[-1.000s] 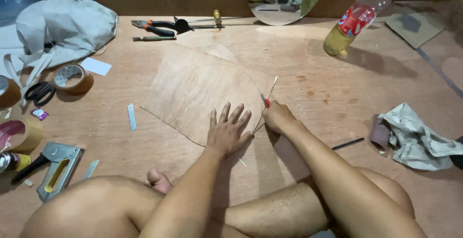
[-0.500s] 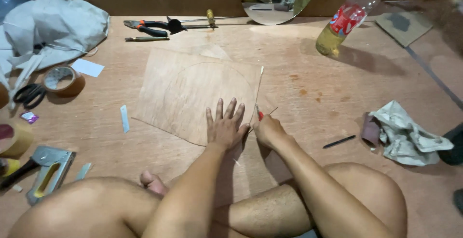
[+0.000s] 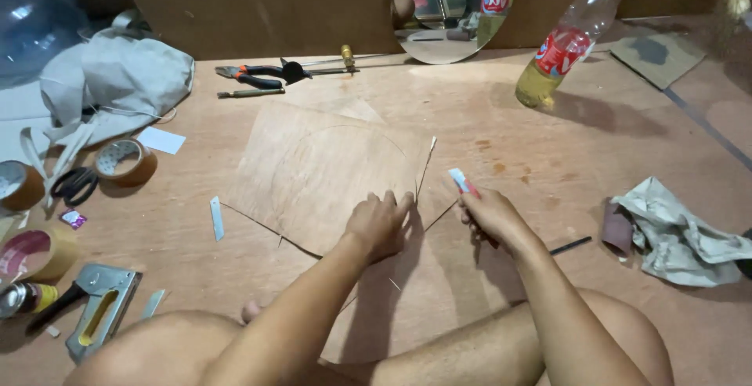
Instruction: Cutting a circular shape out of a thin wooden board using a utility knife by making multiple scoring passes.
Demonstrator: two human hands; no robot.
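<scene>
Head view: the work in hand looks like cutting a thin plywood sheet [image 3: 329, 182] that lies flat on the wooden floor [image 3: 509, 120], in front of the crossed legs. The left hand [image 3: 380, 225] rests on the sheet's near right corner, palm down, fingers spread flat — pressing, gripping nothing. Just right of the sheet, the right hand [image 3: 489, 214] is closed around a small cutter [image 3: 464, 183]; its pale tip pokes out of the fist and points up and left, toward the sheet's right edge. The cutter's long axis runs along that slant.

A thin sliver [image 3: 425, 165] stands off the sheet's right edge, running away from the person. A faint arc is drawn on the sheet. I judge the next move needs the blade set back on the line while the left hand keeps the sheet from sliding.

Far left of the sheet — tape rolls [image 3: 125, 161], scissors [image 3: 72, 185], a stapler [image 3: 102, 308].
</scene>
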